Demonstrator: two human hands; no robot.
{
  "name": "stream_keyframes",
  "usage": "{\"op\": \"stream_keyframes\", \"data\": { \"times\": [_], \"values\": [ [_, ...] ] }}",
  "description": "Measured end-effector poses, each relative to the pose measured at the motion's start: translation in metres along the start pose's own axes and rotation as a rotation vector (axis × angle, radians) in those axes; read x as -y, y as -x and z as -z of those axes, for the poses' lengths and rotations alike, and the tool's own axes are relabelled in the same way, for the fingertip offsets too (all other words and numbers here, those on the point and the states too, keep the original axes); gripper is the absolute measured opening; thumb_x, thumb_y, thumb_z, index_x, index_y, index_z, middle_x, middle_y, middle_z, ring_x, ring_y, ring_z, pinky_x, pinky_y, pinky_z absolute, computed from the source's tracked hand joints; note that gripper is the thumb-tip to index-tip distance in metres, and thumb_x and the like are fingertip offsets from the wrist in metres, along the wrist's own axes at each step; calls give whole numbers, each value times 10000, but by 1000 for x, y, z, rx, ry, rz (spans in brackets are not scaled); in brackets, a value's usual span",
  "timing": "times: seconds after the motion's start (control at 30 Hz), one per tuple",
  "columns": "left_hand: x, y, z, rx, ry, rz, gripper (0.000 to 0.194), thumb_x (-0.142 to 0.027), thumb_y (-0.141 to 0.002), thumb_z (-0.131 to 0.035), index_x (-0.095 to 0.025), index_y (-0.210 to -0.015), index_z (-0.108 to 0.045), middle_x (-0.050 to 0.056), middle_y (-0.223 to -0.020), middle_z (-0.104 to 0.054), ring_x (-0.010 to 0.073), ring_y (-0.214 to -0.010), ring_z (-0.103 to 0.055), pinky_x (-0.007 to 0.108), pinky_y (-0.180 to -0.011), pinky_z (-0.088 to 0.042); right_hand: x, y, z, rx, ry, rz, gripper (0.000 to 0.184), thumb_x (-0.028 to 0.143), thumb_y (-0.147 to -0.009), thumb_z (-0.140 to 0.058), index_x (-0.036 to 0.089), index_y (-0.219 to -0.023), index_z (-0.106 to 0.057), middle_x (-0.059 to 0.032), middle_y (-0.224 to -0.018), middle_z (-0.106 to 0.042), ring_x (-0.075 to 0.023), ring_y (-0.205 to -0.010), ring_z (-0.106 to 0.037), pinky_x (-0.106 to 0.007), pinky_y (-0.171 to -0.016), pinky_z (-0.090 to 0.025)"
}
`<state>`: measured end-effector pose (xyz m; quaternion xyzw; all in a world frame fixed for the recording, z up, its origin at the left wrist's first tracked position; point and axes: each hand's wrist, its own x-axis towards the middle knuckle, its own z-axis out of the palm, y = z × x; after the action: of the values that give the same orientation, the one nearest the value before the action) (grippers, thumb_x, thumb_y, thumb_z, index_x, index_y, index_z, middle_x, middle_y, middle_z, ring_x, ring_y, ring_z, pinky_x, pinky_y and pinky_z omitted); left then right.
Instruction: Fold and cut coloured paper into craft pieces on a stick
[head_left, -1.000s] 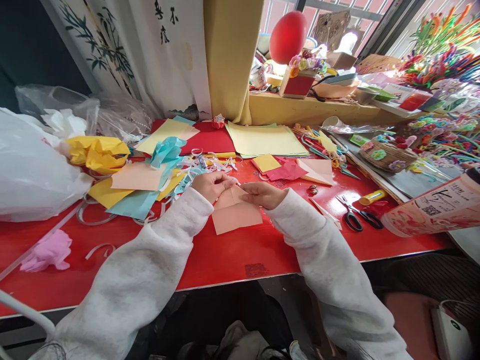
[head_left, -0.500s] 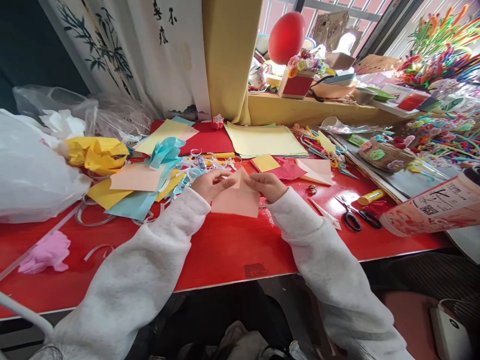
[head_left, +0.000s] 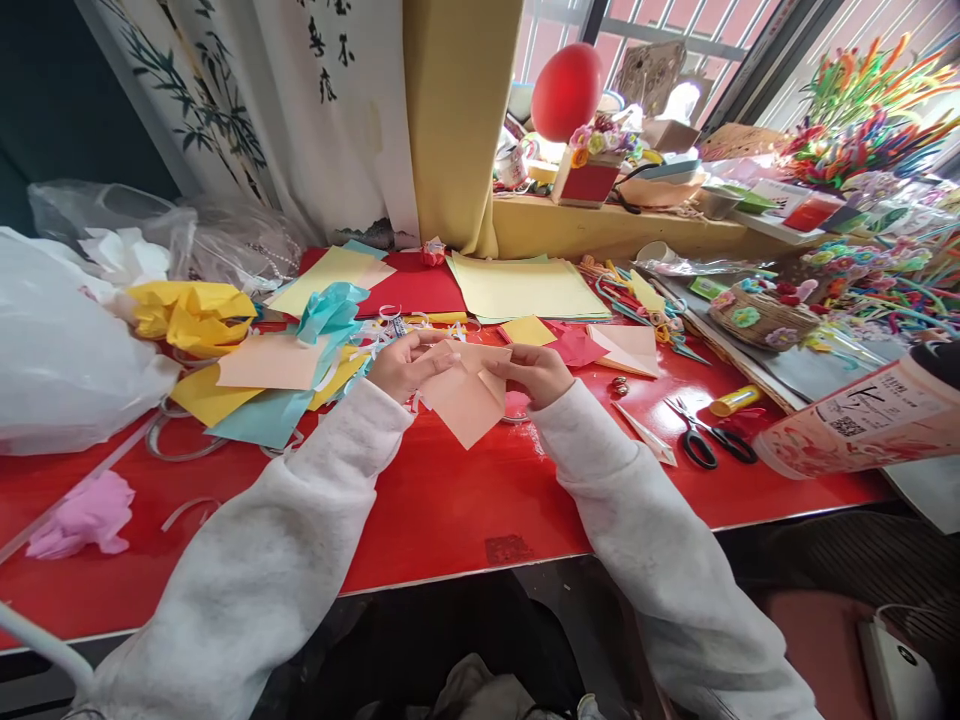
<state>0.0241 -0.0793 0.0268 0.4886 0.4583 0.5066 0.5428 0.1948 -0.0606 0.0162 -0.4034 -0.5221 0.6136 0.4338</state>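
Observation:
Between my hands is a peach sheet of paper, held just above the red table. One corner of it points down toward me, and the upper part shows a crease or folded flap. My left hand pinches the paper's upper left side, thumb in front. On the upper right side my right hand grips it between thumb and fingers. Beyond my right hand lie a yellow paper square, a pinkish-red folded paper and another peach paper.
Black-handled scissors, a yellow glue stick and a pink tumbler are at the right. At the left are a white plastic bag, crumpled yellow paper and pink crumpled paper. Pale yellow sheets lie at the back.
The peach paper has turned in my hands, so a corner now points down where a straight edge was. Both hands keep hold of it. The view has shifted slightly.

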Motion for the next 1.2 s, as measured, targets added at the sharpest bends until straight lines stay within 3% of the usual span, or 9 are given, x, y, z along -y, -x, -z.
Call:
{"op": "stream_keyframes", "data": {
  "times": [0.1, 0.3, 0.47, 0.57, 0.67, 0.9, 1.1, 1.2],
  "values": [
    [1, -1, -2, -25, 116, 47, 523, -267, -430, -722, -144, -912, -560, 24, -776, -604, 144, -673, -559, 252, -614, -435, 1, 1, -1, -10, -68, -22, 234, 263, -522, -693, 127, -680, -588, 4, -639, -583, -100, -608, -559, -251, -598, -472],
    [0, 1, 2, 9, 217, 19, 422, -235, -503, -694, -173, -909, -598, 9, -770, -616, 98, -606, -556, 192, -532, -430, 6, 5, 2, 104, 30, -81, 189, 243, -506, -702, 120, -582, -581, 0, -586, -583, -100, -560, -558, -240, -555, -471],
    [-6, 2, 5, 34, 310, 62, 389, -287, -554, -663, -180, -922, -593, 36, -889, -612, 151, -752, -581, 250, -625, -466, 7, 5, 0, 47, -71, 0, 232, 233, -522, -690, 152, -725, -614, 2, -681, -611, -112, -622, -574, -253, -588, -483],
    [-6, 4, 4, 15, 164, 129, 394, -301, -469, -709, -130, -814, -623, 63, -795, -622, 195, -710, -582, 320, -639, -461, 6, 6, -2, 71, -77, 22, 324, 220, -515, -692, 174, -825, -611, 4, -723, -616, -115, -643, -574, -253, -584, -486],
    [-5, 5, 2, 40, 35, 102, 378, -299, -436, -724, -139, -767, -637, 51, -743, -624, 199, -684, -574, 324, -629, -445, 5, 6, -2, 120, -28, -5, 256, 221, -531, -679, 155, -773, -628, -1, -688, -610, -105, -616, -566, -225, -546, -474],
    [-9, 10, 1, 71, -241, 24, 361, -356, -555, -653, -143, -847, -640, 63, -853, -632, 222, -811, -557, 322, -707, -426, 2, 3, 0, 153, 30, -134, 157, 167, -540, -631, 135, -693, -640, 13, -555, -577, -60, -467, -509, -177, -440, -409],
    [-2, 7, -2, 149, -9, 9, 323, -273, -526, -670, -125, -813, -658, 57, -823, -641, 214, -803, -571, 310, -718, -441, 6, 5, 0, 140, -62, -110, 299, 150, -529, -607, 178, -824, -641, 20, -634, -588, -56, -513, -502, -177, -456, -385],
    [0, 6, -2, 180, 127, 51, 275, -234, -518, -670, -169, -785, -671, 30, -764, -643, 196, -744, -587, 296, -665, -458, 6, 5, 2, 103, -83, -83, 215, 165, -541, -590, 181, -745, -654, 15, -627, -585, -73, -535, -505, -206, -495, -395]
  ]
}}
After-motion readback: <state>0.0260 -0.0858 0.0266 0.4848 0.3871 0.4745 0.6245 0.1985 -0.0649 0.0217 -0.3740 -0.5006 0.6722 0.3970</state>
